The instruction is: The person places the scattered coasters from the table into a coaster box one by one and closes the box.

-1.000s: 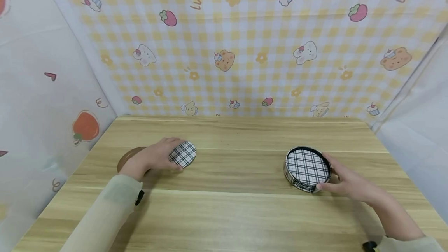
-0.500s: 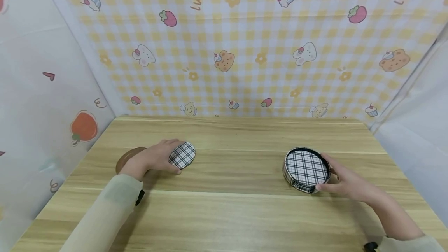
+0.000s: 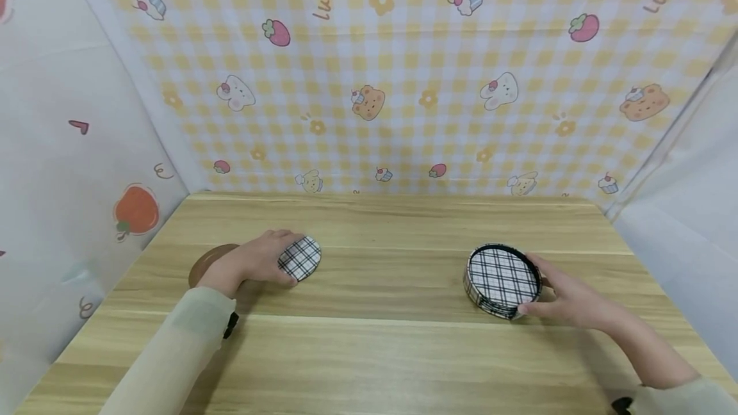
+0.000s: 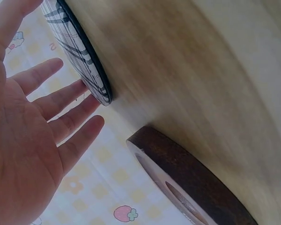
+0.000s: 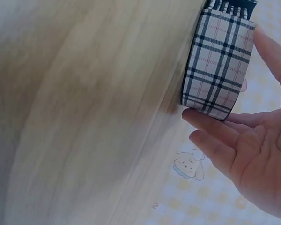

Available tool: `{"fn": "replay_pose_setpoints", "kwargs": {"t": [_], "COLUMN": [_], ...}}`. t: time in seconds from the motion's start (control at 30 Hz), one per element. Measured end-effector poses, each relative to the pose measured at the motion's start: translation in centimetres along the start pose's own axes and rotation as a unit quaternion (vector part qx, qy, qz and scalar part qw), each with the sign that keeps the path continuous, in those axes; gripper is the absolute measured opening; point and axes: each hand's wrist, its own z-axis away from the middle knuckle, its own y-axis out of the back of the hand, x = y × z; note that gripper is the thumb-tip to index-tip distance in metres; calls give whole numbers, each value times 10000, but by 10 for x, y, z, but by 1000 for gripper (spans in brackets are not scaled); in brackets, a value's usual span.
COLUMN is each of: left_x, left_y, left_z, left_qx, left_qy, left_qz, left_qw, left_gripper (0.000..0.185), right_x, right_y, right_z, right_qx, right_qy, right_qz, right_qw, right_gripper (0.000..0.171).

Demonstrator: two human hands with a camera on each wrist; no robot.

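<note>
Brown disc: flat on the tabletop, far left, partly under the left wrist.
Left hand: fingers straight and spread, resting on the left edge of the single plaid coaster.
Plaid coaster stack: right of centre, in its black-rimmed holder.
Right hand: fingers relaxed, touching the stack's right side, thumb at the near edge.

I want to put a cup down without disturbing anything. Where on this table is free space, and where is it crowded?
The table is bare between the single plaid coaster and the plaid holder, also along the near edge and the back by the wall. It is crowded at the left hand with the brown disc, and at the right hand.
</note>
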Motion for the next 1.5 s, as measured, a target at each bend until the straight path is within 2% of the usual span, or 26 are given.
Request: {"fn": "replay_pose_setpoints", "kwargs": {"t": [0.2, 0.43, 0.93, 1.13, 1.5], "left_x": [2, 3, 1, 7, 16], "left_y": [-1, -2, -7, -7, -6], "left_z": [1, 5, 7, 8, 6], "left_qx": [-5, 30, 81, 79, 40], "left_qy": [-48, -21, -102, -74, -232], "left_qz": [-30, -58, -46, -106, -262], "left_qw": [10000, 10000, 9999, 9999, 9994], "left_gripper": [91, 91, 92, 91, 91], "right_x": [5, 5, 2, 2, 3], "right_y": [2, 4, 5, 5, 4], "right_z": [1, 1, -1, -3, -3], "right_qx": [-57, 82, 43, 19, -26], "right_qy": [67, 283, 322, 372, 342], "right_qz": [49, 197, 188, 210, 157], "right_qw": [9999, 9994, 9993, 9991, 9993], "right_gripper": [106, 105, 104, 104, 104]}}
